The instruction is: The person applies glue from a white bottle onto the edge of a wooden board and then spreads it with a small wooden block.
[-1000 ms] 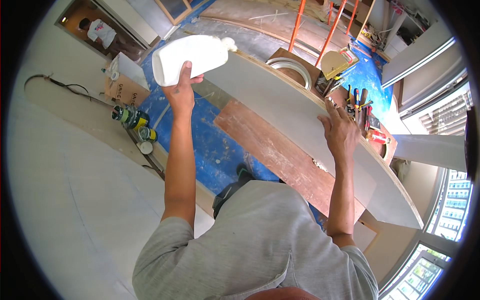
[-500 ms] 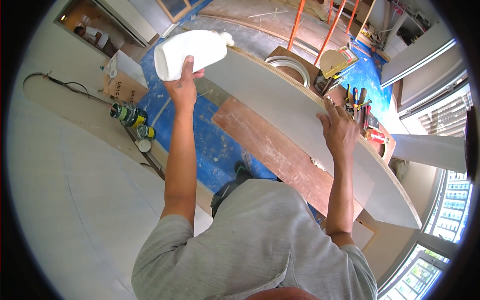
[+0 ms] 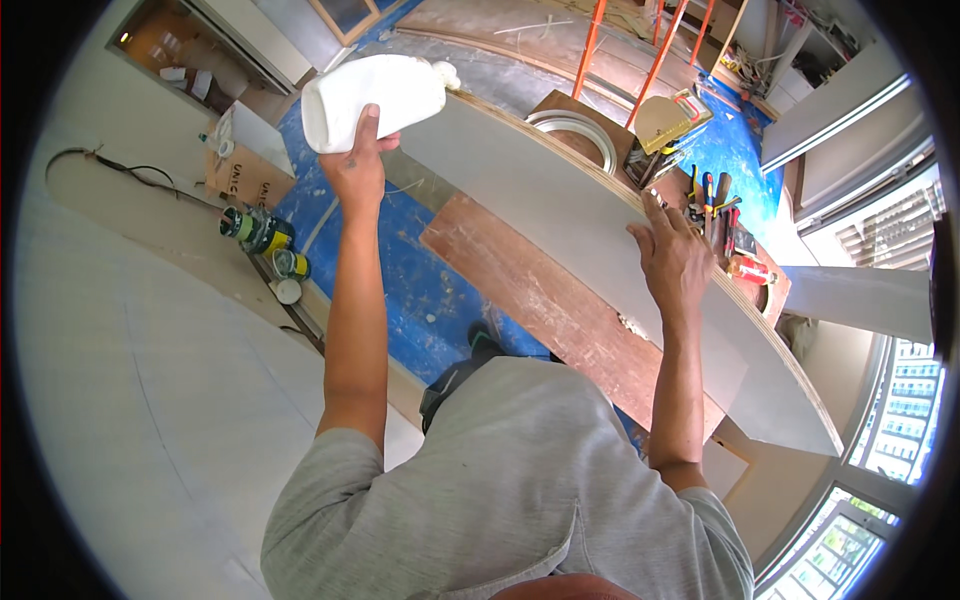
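My left hand (image 3: 357,165) grips a white plastic bottle (image 3: 375,98), tipped on its side with its nozzle touching the far end of a long grey plywood board (image 3: 560,200). My right hand (image 3: 675,260) rests flat on the board's upper edge near its middle, steadying it on edge. The board runs diagonally from upper left to lower right in front of me.
A reddish-brown plank (image 3: 560,300) lies on the blue floor sheet (image 3: 410,270) beneath the board. Small cans and a tool (image 3: 262,240) sit at left by a cardboard box (image 3: 245,175). Hand tools (image 3: 725,225) lie beyond my right hand. Orange ladder legs (image 3: 620,45) stand behind.
The bottle and my left hand have shifted slightly along the board's far end. My right hand stays on the board's edge.
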A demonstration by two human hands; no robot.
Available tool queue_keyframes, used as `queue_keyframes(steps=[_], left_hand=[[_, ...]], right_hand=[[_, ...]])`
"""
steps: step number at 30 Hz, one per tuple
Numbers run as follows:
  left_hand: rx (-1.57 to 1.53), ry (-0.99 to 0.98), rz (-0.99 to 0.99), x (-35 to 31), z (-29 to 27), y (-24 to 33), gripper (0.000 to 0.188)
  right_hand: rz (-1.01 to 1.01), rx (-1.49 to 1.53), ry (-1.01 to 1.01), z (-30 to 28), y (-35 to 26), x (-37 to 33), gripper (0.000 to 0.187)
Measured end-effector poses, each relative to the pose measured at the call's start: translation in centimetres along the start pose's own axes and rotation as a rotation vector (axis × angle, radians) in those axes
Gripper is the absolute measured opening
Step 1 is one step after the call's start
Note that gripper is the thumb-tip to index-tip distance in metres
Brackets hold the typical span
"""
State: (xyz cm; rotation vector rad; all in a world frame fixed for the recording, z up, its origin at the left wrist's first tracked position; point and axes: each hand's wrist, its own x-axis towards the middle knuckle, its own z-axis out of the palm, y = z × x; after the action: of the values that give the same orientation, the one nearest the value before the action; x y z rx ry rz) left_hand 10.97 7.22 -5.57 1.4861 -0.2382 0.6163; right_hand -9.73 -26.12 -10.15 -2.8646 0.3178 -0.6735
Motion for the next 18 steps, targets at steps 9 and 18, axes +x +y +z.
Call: queue_keyframes(steps=[9,18], left_hand=[[-0.008,-0.013,0.004,-0.4,-0.1,0.3,0.039],[-0.073,-0.041,-0.035,-2.4,0.0,1.6,0.033]], right_hand=[[-0.022,0.002,0.02,0.0,0.0,-0.2,0.046],[-0.002,0.023,0.017,0.0,-0.1,-0.3,0.046]])
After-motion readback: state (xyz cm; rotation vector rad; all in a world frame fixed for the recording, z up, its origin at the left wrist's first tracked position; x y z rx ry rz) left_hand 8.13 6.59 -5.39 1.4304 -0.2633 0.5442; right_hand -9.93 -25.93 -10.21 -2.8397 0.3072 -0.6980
